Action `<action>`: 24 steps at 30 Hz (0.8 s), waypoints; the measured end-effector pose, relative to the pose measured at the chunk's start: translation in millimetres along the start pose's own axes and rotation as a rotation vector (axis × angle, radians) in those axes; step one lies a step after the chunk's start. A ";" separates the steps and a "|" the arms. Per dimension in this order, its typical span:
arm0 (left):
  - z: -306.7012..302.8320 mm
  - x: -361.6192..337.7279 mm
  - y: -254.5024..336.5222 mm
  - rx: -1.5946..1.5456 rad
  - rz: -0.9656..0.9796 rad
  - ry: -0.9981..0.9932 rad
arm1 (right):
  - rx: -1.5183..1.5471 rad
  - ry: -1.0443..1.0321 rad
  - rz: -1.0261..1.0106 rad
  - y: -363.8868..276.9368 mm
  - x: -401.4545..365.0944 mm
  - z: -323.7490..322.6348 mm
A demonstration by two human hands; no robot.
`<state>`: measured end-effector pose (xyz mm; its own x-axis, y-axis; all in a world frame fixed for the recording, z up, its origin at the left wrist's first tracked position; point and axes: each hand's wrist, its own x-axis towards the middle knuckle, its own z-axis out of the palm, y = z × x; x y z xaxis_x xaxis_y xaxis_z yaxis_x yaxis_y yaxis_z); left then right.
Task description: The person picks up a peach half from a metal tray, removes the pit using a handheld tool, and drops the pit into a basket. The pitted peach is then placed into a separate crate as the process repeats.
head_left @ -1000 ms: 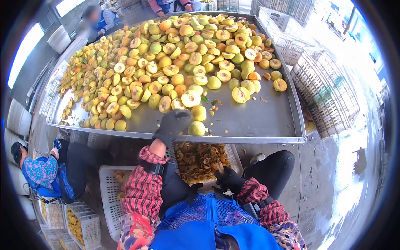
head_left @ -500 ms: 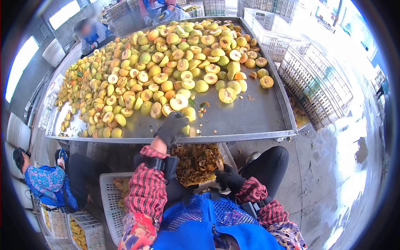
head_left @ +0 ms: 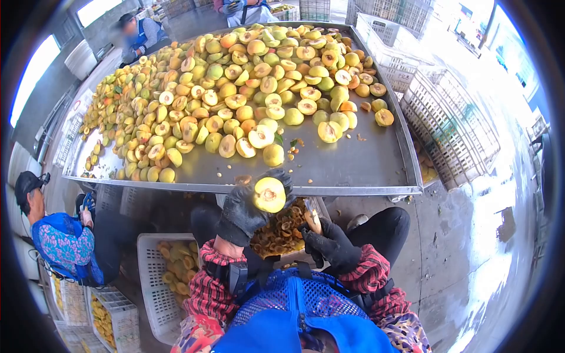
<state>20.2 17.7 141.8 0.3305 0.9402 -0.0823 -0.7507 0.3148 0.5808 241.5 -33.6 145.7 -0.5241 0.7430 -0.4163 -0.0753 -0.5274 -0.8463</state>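
Observation:
My left hand (head_left: 242, 210), in a dark glove, is closed round a peach half (head_left: 269, 195). Its cut face is turned up, with the brownish pit hollow in the middle. The hand is at the near edge of the metal table (head_left: 365, 165). My right hand (head_left: 336, 248), also gloved, grips a tool with a wooden handle (head_left: 313, 220); its working end is hard to make out. Below both hands stands a crate of brown pits and scraps (head_left: 282, 230). Many peach halves (head_left: 235, 100) are heaped on the table.
A white crate (head_left: 154, 282) with peach pieces stands at my left. Several stacked crates (head_left: 450, 126) are at the table's right side. One co-worker (head_left: 67, 247) sits at the left, another (head_left: 141, 35) beyond the table's far left, and a third person's gloved hands (head_left: 234, 7) show at the back.
My left hand has come back from the tabletop towards me and now holds a peach half. My right hand stays low with the tool. The view has shifted slightly.

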 end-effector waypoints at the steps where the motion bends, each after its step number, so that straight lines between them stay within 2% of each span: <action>1: 10.0 -4.5 2.0 -0.009 -0.012 -0.022 | 0.016 0.017 -0.046 3.1 3.2 0.2; 3: 10.8 -10.1 1.8 0.819 0.138 -0.045 | 0.051 0.053 -0.140 10.0 11.3 -0.9; 8: -7.4 -12.1 -6.8 0.913 0.072 -0.087 | 0.055 0.128 -0.261 -9.5 14.7 -1.0; 10: -41.5 -15.0 -21.5 0.951 0.081 -0.055 | 0.026 0.157 -0.309 -10.4 20.3 -3.1; 12: -33.5 -20.9 -25.8 0.771 0.145 -0.155 | -0.032 0.130 -0.249 -21.7 29.8 -0.6; 15: -22.4 -17.5 -33.3 0.910 0.036 -0.064 | -0.179 0.036 -0.261 -8.6 49.5 0.0; 16: -10.6 -10.8 -28.4 1.038 0.063 -0.197 | -0.242 -0.001 -0.297 3.1 58.2 -1.5; 17: -4.6 -9.8 -27.0 1.128 0.101 -0.211 | -0.305 -0.040 -0.332 4.2 61.0 1.5; 19: 0.0 -8.9 -26.2 1.309 0.179 -0.236 | -0.310 0.005 -0.229 0.5 54.8 5.0; 20: -10.6 -11.4 -30.4 1.230 0.153 -0.168 | -0.312 0.038 -0.208 4.9 55.6 4.1; 22: -23.3 -7.1 -38.4 1.127 0.124 -0.154 | -0.243 0.107 -0.214 10.0 57.4 6.3; 24: -6.8 -9.7 -33.5 1.438 0.345 -0.151 | -0.100 0.180 -0.269 13.1 61.3 14.4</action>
<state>38.3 -1.0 117.7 0.3809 0.8894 0.2529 0.3622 -0.3952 0.8442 196.2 -1.0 113.8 -0.3377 0.9156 -0.2182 -0.1027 -0.2663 -0.9584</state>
